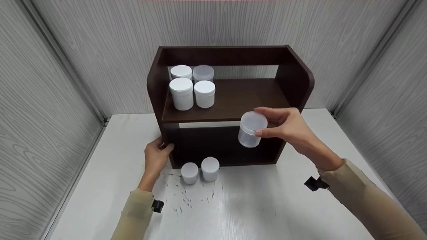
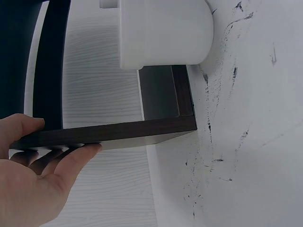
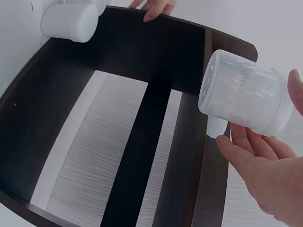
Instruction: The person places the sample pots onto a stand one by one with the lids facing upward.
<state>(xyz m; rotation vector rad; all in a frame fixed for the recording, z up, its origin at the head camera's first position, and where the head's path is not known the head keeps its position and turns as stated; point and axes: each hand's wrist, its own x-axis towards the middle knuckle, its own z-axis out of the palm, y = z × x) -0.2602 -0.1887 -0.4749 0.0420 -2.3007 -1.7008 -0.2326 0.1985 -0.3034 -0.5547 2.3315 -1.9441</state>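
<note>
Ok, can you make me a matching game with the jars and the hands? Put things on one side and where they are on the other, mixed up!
Things:
1. clear jar
2. four jars
3. two small jars
4. left hand

Places:
A. on the table in front of the shelf
B. gripping the shelf's left side panel
C. held in the right hand, in front of the shelf
D. on the top board of the shelf, at the left

Pairs: 1-C, 2-D, 3-A, 4-B

Beige long sleeves, bare hands, black clip-on wrist cameras.
</note>
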